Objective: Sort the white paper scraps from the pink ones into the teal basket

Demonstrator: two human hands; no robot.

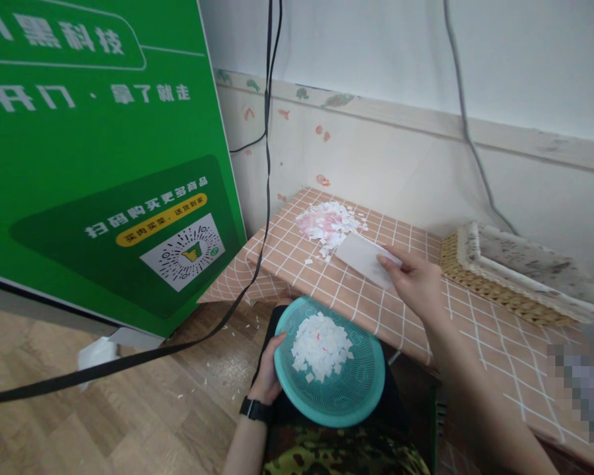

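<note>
My left hand (272, 366) grips the left rim of a teal plastic colander (363, 379) that rests over my lap, just below the table edge. Inside it, toward the left, lies a heap of small white paper scraps (321, 346) with a few pink bits. Pinched in my right hand (416, 277) is a flat white card (361, 257), held low over the table. The card's far edge meets a loose pile of white and pink paper scraps (329, 224) on the tablecloth. A few scraps lie scattered around that pile.
A checked brown tablecloth (475, 336) covers the table against the wall. At its right stands a lined wicker basket (505, 284). A large green cabinet (103, 165) is at left. A black cable (268, 165) hangs across the view. White bits dot the wooden floor (178, 409).
</note>
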